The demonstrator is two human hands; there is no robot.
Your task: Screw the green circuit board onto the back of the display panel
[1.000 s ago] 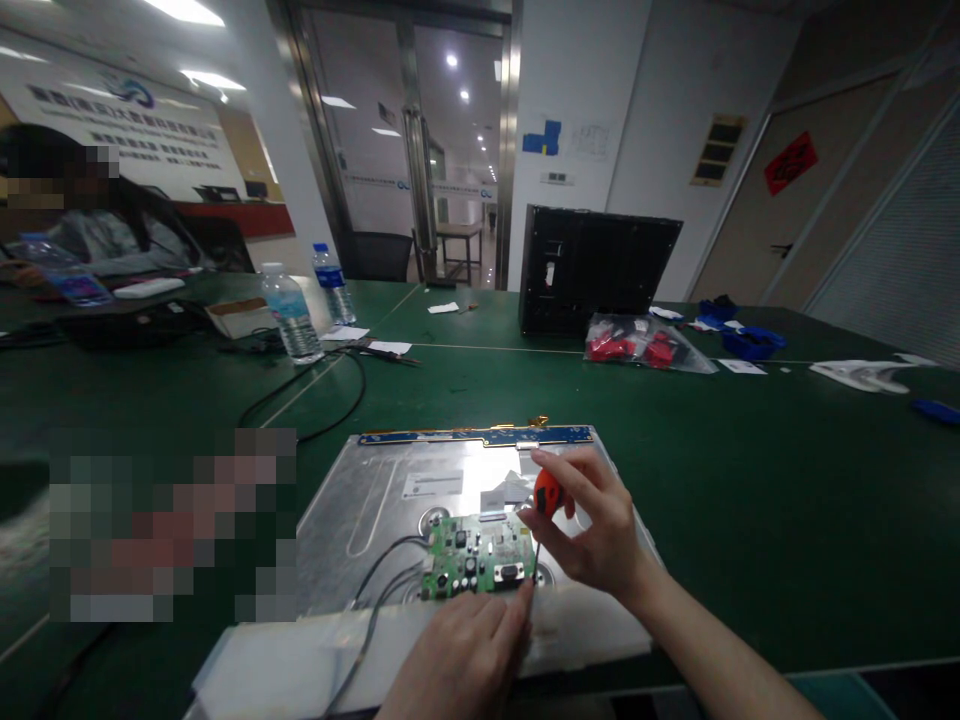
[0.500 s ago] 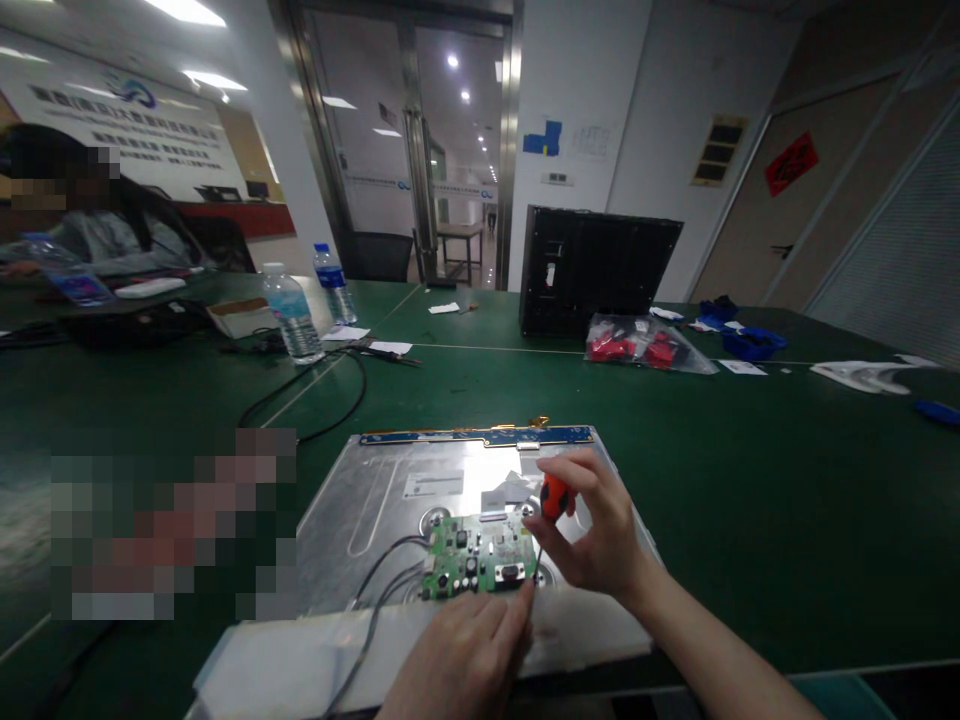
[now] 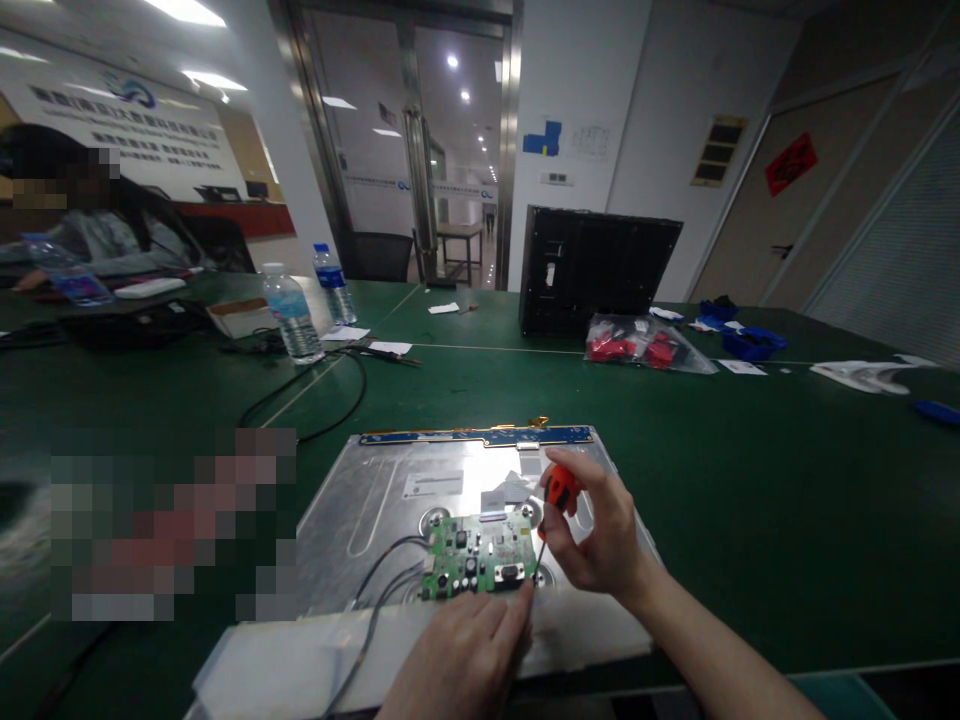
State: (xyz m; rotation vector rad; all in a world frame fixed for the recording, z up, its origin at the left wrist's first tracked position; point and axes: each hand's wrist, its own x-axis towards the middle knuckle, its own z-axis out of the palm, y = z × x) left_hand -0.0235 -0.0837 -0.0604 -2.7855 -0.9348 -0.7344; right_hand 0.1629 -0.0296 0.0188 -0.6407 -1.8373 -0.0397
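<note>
My left hand (image 3: 469,640) extends its index finger to a green circuit board's (image 3: 480,545) near right corner; its other fingers I cannot tell from here. My right hand's (image 3: 606,535) fingers pinch a rounded orange-and-black screwdriver (image 3: 560,487), its thin shaft slanting steeply down-left to that corner. Shiny metal panel (image 3: 360,500) beneath; green counter (image 3: 435,390) beyond.

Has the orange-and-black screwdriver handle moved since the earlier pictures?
Yes, slightly: the orange-and-black screwdriver handle has tipped toward the picture's right, relative to the rectangular green circuit board.
</note>
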